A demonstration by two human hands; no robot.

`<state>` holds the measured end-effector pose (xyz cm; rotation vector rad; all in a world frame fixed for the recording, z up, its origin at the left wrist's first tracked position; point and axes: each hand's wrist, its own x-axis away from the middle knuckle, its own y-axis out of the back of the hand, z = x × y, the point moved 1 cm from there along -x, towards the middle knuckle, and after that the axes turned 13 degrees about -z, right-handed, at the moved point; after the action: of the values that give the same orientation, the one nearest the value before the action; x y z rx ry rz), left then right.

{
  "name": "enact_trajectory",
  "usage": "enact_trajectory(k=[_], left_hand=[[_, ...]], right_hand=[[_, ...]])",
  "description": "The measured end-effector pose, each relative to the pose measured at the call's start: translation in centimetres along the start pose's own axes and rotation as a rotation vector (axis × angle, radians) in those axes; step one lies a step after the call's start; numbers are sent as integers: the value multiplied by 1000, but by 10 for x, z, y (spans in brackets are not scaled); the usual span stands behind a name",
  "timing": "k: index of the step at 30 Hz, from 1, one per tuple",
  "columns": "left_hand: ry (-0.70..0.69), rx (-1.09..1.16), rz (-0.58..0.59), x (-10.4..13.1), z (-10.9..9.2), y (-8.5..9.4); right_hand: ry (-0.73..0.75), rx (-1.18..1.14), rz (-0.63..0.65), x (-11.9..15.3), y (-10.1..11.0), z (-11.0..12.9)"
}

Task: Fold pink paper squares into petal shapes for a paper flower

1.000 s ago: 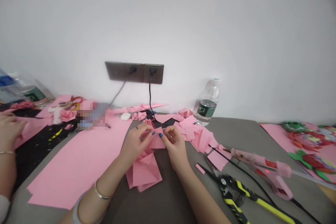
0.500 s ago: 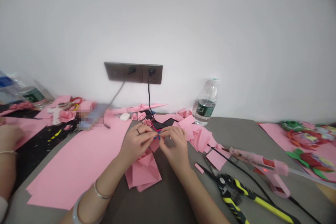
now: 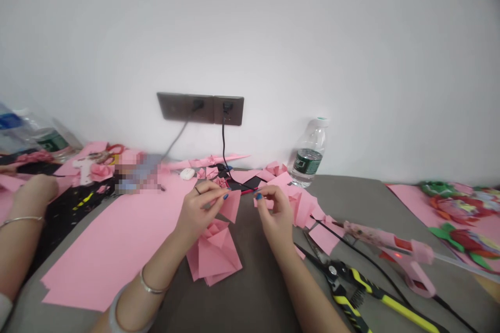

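My left hand [image 3: 200, 210], with a black ring, pinches the edge of a small pink paper piece [image 3: 231, 206] that hangs beside its fingertips. Below it, a stack of folded pink squares [image 3: 216, 255] lies on the grey table. To the right, apart from the left hand, my right hand [image 3: 276, 210] has thumb and forefinger pressed together; what they hold, if anything, is too small to make out. Behind the hands lies a dark, red-edged object [image 3: 244, 184], partly hidden.
Large pink sheets [image 3: 121, 239] spread at left, near another person's hand [image 3: 37, 192]. A bottle [image 3: 308, 156] stands by the wall. Yellow-black pliers [image 3: 336, 273] and a pink glue gun [image 3: 402, 252] with a cord lie at right, before paper flowers [image 3: 464, 237].
My hands have moved apart, the right one going rightward. The small pink piece now shows more fully at my left fingertips. The other person's hand has moved right.
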<state>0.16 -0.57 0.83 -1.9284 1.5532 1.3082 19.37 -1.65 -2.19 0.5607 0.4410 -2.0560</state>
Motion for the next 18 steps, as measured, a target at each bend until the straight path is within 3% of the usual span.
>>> enact_trajectory(k=[4,8,13,15,18], left_hand=[[-17,26,54,5,-1,-6],[13,47,136,10,0,-9],[83,113,229,10,-1,-10],[157,125,257,8,-1,-10],[372,190,303,5,0,-9]], right_hand=[[19,4,156,12,-9,10],[8,8,163,14,-13,12],[-154,-121,177,10,-13,1],[-232,-199,210,7,-11,-1],[-347,-291,314,2,-7,2]])
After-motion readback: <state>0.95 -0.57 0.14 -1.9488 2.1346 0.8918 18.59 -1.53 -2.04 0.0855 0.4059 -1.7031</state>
